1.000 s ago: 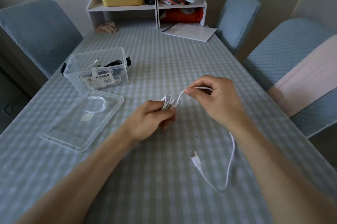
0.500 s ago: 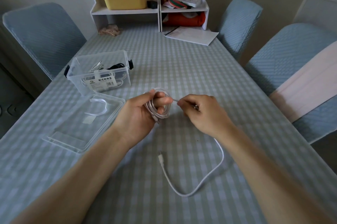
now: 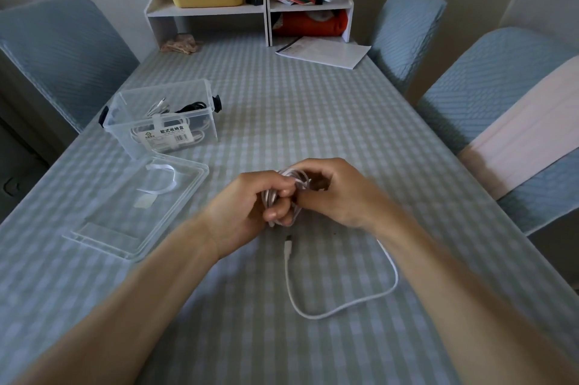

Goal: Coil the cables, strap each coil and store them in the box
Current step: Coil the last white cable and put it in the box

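Observation:
A white cable [image 3: 388,286] is partly wound into a small coil at the table's middle. My left hand [image 3: 247,209] grips that coil, fingers curled round its loops. My right hand [image 3: 335,193] pinches the cable right at the coil's top edge, touching the left hand. The loose tail curves over the tablecloth below my hands and ends in a plug [image 3: 287,243]. A clear plastic box [image 3: 125,121] stands to the left with coiled white and black cables inside. Its clear lid [image 3: 103,228] lies flat in front of it, with a white strap [image 3: 161,179] on it.
The table [image 3: 313,121] has a pale checked cloth. Papers [image 3: 326,50] lie at the far end before a white shelf unit [image 3: 250,6] holding a yellow bin. Blue chairs stand at the left [image 3: 62,52] and right [image 3: 488,77].
My right hand has come in to the coil, laying another loop on it. The loose tail on the table has grown shorter and its plug has slid toward my hands.

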The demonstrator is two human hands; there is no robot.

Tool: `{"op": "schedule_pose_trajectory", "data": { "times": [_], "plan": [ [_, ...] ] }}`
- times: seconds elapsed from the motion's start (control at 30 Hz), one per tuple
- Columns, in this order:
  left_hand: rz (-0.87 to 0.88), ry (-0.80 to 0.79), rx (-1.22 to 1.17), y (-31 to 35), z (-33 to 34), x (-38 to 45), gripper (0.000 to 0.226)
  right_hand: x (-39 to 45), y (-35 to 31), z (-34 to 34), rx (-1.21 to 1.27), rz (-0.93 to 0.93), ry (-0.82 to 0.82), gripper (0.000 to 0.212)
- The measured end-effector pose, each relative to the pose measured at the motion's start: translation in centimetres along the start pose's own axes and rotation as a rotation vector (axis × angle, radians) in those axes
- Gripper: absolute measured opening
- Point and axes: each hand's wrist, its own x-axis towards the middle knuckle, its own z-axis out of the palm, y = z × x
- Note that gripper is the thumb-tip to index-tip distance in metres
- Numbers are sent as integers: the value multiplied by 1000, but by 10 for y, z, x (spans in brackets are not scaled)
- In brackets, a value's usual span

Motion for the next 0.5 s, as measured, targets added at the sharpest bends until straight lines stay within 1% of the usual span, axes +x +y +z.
{"op": "schedule_pose_trajectory", "data": {
  "times": [0.1, 0.13, 0.23, 0.27, 0.33, 0.4, 0.47, 0.5],
  "plan": [
    [-25, -43, -6, -1, 1, 0, 22, -1, -1, 2, -39, -11, -1, 34],
    [-30, -59, -7, 0, 1, 0, 22, -1, -1, 3, -44, -16, -14, 33],
    [7, -54, 65, 3, -2, -2, 24, 1, 0, 3, -69, -30, -18, 9],
    [34, -18, 83, 3, -3, -2, 25, 1, 1, 2, -86, -33, 10, 6],
    [74, 82, 92, 4, -4, -1, 28, 1, 1, 1, -100, -29, 52, 9],
    [72, 180, 97, 2, -5, 1, 18, 1, 0, 2, -109, -13, 50, 9],
    [95, 319, 205, -1, -6, 3, 3, 1, -1, 3, -87, -5, 19, 6],
    [139, 398, 326, -3, -8, 4, 3, 1, -1, 3, -61, 4, 12, 9]
  ]
}}
